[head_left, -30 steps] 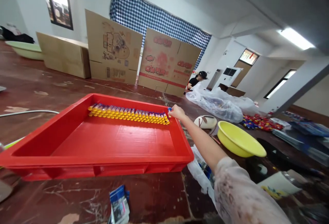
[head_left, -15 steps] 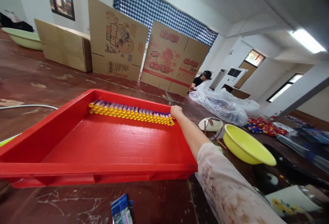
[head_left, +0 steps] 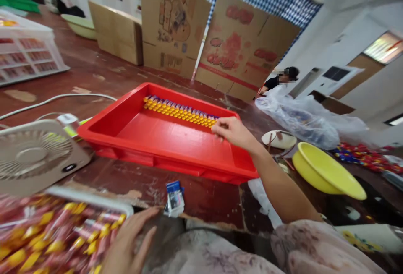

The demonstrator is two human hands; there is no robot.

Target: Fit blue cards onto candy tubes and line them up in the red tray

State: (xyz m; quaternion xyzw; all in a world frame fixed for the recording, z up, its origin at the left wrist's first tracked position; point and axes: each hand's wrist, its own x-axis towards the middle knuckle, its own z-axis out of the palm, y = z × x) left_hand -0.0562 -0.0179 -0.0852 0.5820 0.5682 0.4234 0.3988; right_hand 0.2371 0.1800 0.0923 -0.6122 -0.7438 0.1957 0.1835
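Observation:
Inside the red tray, small yellow-capped tubes lie stacked in a row along the far wall. My right hand is over the tray at the row's right end, fingers curled and fingertips close to the last tubes. Whatever it may hold is hidden. At the bottom, my left hand is open, thumb and fingers apart, beside a bin with a pale rim. Loose pink tubes with yellow caps fill that bin. Nothing shows in the left hand.
A beige fan stands left of the tray, with a white cable behind. A blue packet lies in front. To the right are a yellow basin and a white pouch. Cardboard boxes and a person are beyond.
The view has tilted down and left, bringing the fan, the bin of loose tubes and my left hand into sight. My right hand has drawn back from the tray's far corner towards me.

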